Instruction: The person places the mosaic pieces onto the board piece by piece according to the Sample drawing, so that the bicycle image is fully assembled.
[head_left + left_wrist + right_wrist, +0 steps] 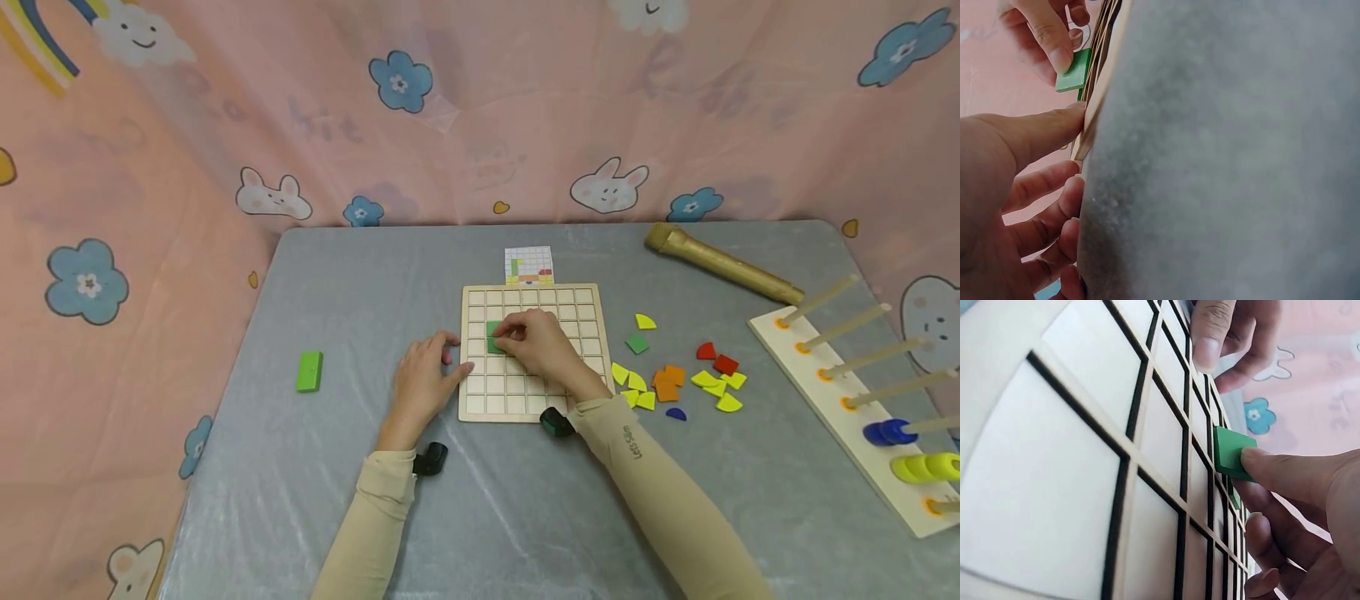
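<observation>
A square wooden grid board (pixel 476 406) lies on the grey-covered table. My right hand (pixel 536 342) is over its left half and pinches a green square tile (pixel 1232 453) between thumb and fingers, the tile tilted at the grid lines. Another green tile (pixel 492 327) sits in the grid just beyond it, partly covered by the fingers. At the board's left edge rests my left hand (pixel 427 375), its thumb (pixel 1054 128) on the rim and the other fingers loosely bent beside it. A small card (pixel 528 263) with a coloured grid pattern lies against the board's far edge.
Right of the board lie loose yellow (pixel 637 382), orange (pixel 666 385), red (pixel 726 364), green (pixel 637 343) and blue (pixel 676 414) pieces. A green block (pixel 309 372) lies far left. A gold rod (pixel 723 265) and a pegged board (pixel 840 417) with rings stand at the right.
</observation>
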A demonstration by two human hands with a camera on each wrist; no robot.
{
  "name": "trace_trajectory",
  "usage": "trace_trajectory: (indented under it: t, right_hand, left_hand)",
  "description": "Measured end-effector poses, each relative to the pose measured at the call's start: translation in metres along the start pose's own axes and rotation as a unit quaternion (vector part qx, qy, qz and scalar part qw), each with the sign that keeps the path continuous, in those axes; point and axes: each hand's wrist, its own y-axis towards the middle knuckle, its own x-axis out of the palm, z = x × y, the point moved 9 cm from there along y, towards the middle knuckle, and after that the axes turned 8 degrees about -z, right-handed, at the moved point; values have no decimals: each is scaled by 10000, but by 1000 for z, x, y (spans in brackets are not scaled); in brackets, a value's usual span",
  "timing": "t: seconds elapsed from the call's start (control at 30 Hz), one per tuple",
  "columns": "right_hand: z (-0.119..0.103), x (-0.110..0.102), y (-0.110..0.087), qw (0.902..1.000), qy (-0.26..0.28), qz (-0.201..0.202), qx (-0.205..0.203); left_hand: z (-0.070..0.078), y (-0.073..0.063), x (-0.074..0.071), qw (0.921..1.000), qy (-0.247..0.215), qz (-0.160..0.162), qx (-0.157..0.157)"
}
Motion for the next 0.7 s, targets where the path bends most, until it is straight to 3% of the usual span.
trace_trajectory:
  t: [0.27,0.5,0.7]
  right_hand:
    - [-1,3,-1,9997,-227,17,26]
    - [-7,0,1,9965,-754,269,-250]
    - [-5,1,0,9965,-747,293,-212]
  left_hand:
    - [1,-1,-2,10000,-12,-1,12]
    - [1,0,-1,10000,-20,-19,11]
    - [1,0,-1,10000,-2,-9,38]
